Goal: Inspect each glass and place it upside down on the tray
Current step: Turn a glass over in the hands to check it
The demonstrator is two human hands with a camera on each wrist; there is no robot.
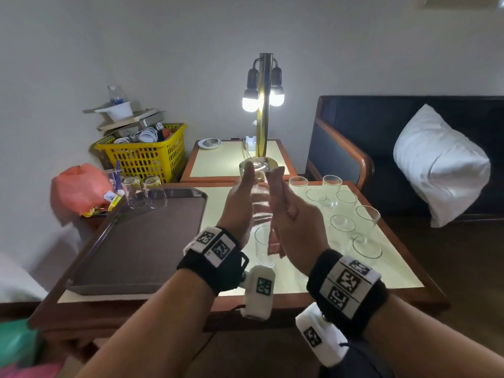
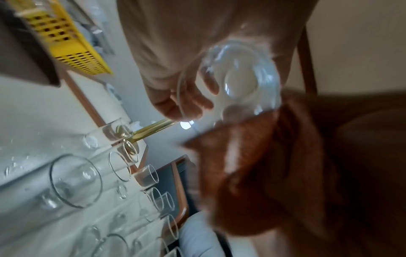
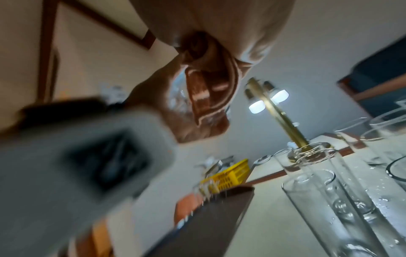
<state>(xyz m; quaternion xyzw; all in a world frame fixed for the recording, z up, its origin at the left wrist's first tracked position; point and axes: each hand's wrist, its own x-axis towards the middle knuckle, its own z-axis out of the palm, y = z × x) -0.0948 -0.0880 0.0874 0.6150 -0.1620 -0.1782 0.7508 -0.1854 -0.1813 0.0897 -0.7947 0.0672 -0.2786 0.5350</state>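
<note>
Both hands were raised before the lamp: the left hand held a glass between flat fingers, while the right hand pressed a brown cloth against it. Two glasses stood inverted on the tray; about eight waited upright on the table.

Clear drinking glass raised between both hands, lit brass lamp behind.
Left hand and right hand flank it; two inverted clear glasses on brown plastic tray; upright glasses on cream tabletop.
</note>
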